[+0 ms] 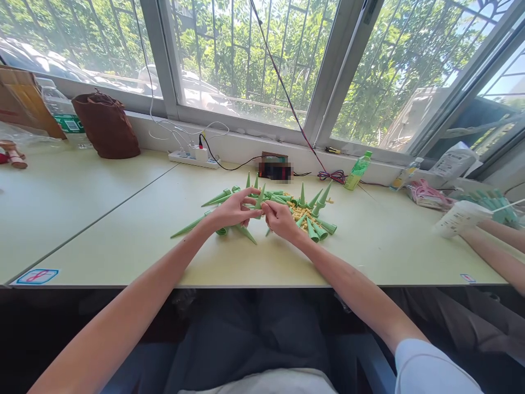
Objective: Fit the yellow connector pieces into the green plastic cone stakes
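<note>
Between my two hands stands a green plastic cone [261,198], tip upward. My left hand [237,208] grips it from the left with thumb and fingers. From the right, my right hand [279,219] is closed in a pinch at the cone's lower side; whatever small thing its fingertips hold is hidden. Around and behind my hands lies a pile of similar green cones [320,230], some upright and some on their sides. Small yellow pieces [301,213] are heaped among them on the right.
The pale table [123,235] runs along a window. At the back are a power strip [192,158], a dark device [274,167], a coiled cable [332,175] and a green bottle [358,171]. A brown bag [105,126] stands left. Another person's arms [494,241] are at right, near a white cup [461,219].
</note>
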### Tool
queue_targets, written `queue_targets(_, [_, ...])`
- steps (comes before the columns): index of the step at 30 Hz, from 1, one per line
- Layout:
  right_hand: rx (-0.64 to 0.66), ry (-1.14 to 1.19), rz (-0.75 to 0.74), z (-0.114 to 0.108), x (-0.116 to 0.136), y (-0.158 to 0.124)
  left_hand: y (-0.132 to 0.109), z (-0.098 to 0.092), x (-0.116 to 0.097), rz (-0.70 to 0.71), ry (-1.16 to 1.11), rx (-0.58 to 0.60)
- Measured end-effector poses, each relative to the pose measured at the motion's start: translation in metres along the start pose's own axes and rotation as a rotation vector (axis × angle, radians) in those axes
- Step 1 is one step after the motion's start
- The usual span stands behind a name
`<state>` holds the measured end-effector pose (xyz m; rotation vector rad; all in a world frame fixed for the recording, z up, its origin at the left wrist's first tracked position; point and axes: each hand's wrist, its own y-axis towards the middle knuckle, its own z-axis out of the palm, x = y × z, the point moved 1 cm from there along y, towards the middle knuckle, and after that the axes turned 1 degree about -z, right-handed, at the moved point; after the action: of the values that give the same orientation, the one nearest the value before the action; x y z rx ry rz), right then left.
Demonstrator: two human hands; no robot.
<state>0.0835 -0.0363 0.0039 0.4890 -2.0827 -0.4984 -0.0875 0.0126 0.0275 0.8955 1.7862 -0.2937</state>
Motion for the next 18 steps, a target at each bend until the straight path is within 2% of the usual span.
queue_targets(18, [0.019, 0.004, -0.033, 0.002, 0.003, -0.001, -0.003, 0.000, -0.013, -0.082, 0.024, -0.076])
